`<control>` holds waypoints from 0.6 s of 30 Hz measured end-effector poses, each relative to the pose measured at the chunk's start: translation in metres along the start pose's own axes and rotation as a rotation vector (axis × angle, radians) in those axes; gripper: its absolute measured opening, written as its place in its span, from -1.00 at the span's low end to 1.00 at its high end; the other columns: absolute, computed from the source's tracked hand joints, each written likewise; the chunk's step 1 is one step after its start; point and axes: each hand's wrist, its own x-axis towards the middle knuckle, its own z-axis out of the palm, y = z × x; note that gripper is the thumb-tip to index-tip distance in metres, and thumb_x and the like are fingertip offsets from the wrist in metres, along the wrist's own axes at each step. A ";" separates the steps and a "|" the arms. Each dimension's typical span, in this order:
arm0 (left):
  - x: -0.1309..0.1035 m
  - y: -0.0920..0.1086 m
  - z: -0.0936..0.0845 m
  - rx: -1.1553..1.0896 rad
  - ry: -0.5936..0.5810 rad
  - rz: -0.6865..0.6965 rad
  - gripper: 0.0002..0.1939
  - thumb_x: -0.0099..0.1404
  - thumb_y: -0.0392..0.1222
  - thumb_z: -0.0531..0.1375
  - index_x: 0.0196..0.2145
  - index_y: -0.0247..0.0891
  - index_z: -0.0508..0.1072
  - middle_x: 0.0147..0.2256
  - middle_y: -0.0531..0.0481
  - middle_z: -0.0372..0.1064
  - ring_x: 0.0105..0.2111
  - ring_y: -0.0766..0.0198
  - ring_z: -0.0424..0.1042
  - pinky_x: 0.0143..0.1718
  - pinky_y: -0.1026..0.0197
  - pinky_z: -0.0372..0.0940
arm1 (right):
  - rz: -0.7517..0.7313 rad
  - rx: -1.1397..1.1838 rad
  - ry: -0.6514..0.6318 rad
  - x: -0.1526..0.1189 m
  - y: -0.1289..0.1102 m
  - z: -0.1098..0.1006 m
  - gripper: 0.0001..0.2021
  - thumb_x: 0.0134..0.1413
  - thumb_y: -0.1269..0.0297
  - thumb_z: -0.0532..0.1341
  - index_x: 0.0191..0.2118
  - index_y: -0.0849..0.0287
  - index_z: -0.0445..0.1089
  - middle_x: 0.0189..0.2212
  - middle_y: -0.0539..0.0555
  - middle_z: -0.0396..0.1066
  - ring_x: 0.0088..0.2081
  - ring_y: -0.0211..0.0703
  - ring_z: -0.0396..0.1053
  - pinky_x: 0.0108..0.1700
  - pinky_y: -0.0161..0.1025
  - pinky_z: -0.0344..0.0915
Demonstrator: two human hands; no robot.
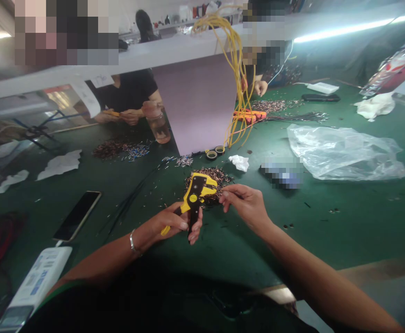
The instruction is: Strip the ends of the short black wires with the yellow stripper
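Observation:
My left hand (176,221) is wrapped round the handles of a yellow and black wire stripper (194,194), its jaws pointing right. Close to those jaws, my right hand (249,203) has thumb and forefinger pinched together; what they hold, if anything, is too small to make out. Under and behind the tool lies a heap of short copper and black wire pieces (222,176), partly covered by it. Long dark wires (124,200) stretch across the green table to the left of my left hand.
A phone (78,216) and a white power strip (39,280) lie left. Behind the heap are tape rolls (212,156), crumpled tissue (239,163) and an upright panel (198,101). Yellow cables (237,69) hang beside it. A plastic bag (344,152) lies right. Co-workers sit opposite.

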 end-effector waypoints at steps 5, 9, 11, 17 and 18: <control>0.000 0.001 0.003 0.012 0.011 0.008 -0.65 0.00 -0.30 0.25 -0.19 -0.40 0.40 -0.43 -0.05 0.33 -0.49 0.20 0.38 -0.41 0.07 0.33 | 0.009 -0.029 -0.005 0.000 0.002 0.000 -0.88 -0.05 0.22 0.28 -0.43 0.15 0.47 -0.58 0.00 0.49 -0.66 -0.25 0.37 -0.51 -0.21 0.34; 0.000 0.001 0.004 0.018 0.027 0.004 -0.67 0.01 -0.30 0.25 -0.21 -0.40 0.39 -0.44 -0.05 0.33 -0.50 0.21 0.37 -0.42 0.08 0.32 | 0.003 -0.034 -0.012 0.000 0.003 -0.001 -0.89 -0.04 0.23 0.27 -0.43 0.15 0.47 -0.57 0.00 0.49 -0.65 -0.25 0.37 -0.51 -0.22 0.34; 0.000 0.002 0.005 0.020 0.037 0.008 -0.69 0.00 -0.30 0.24 -0.23 -0.40 0.40 -0.45 -0.04 0.32 -0.51 0.22 0.36 -0.43 0.09 0.32 | -0.003 -0.031 -0.017 0.000 0.002 -0.001 -0.89 -0.03 0.24 0.27 -0.45 0.16 0.46 -0.57 0.00 0.49 -0.65 -0.26 0.37 -0.50 -0.22 0.34; 0.000 0.003 0.008 0.021 0.041 0.018 -0.70 0.00 -0.31 0.24 -0.25 -0.41 0.41 -0.46 -0.04 0.34 -0.53 0.24 0.36 -0.45 0.11 0.33 | -0.002 -0.026 -0.021 0.000 0.001 0.001 -0.89 -0.04 0.25 0.27 -0.46 0.16 0.47 -0.59 -0.01 0.48 -0.66 -0.27 0.37 -0.52 -0.24 0.33; 0.000 0.003 0.009 0.019 0.045 0.018 -0.70 0.00 -0.32 0.24 -0.25 -0.41 0.41 -0.46 -0.04 0.34 -0.53 0.24 0.36 -0.46 0.12 0.33 | -0.003 -0.024 -0.021 0.000 0.001 0.001 -0.89 -0.04 0.25 0.27 -0.47 0.16 0.47 -0.59 -0.01 0.48 -0.65 -0.27 0.37 -0.52 -0.24 0.33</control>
